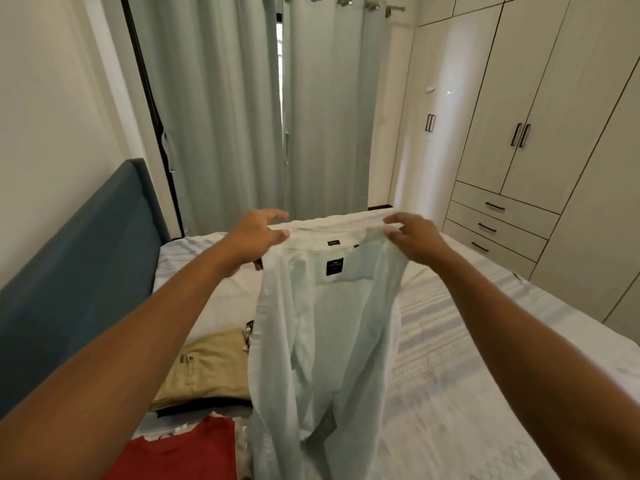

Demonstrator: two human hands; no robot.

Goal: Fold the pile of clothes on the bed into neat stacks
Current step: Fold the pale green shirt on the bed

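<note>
1. A blue headboard (86,271) stands left of the bed (485,341), which has a pale patterned cover
2. Two garments lie on its left side: folded khaki trousers (211,365) and, nearer, a red top (187,452)
3. One pale shirt (329,323) hangs above the bed; the left hand (256,237) and right hand (412,237) each pinch a collar end
4. Two curtains (225,116) hang behind
5. The wardrobe (536,116) at right has three drawers (495,223)

The left arm (138,341) is bare along all of its visible length, from the picture's lower edge to the wrist. The right arm (519,334) is bare in the same way. The left hand (256,233) and the right hand (414,237) are uncovered too. A short thumbnail (284,233) shows on the left hand. Finer detail is blurred.
</note>
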